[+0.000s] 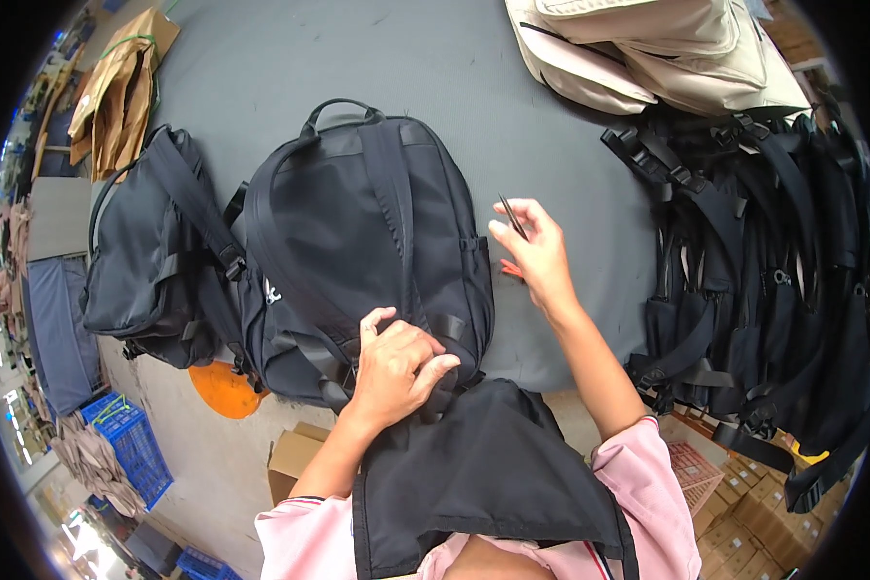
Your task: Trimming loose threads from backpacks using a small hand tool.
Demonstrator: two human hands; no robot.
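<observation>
A black backpack (343, 213) lies on the grey table in front of me, its top handle pointing away and its shoulder straps facing up. My left hand (396, 367) rests on its near end, by the lower strap ends. Those fingers are loosely bent and apart, with no grip on anything visible. To the right of the bag, my right hand (536, 256) is raised over the table. It is closed on small thread snips (514, 220); dark pointed blades stick out past the fingertips, and red handle ends show below the hand.
Another black backpack (155, 251) touches this one on the left. Several black bags (754, 261) are heaped at the right, beyond them cream bags (648, 48). Brown paper (116, 97) lies far left. Below the table are an orange stool (224, 390), a blue crate (130, 449) and cartons (764, 522).
</observation>
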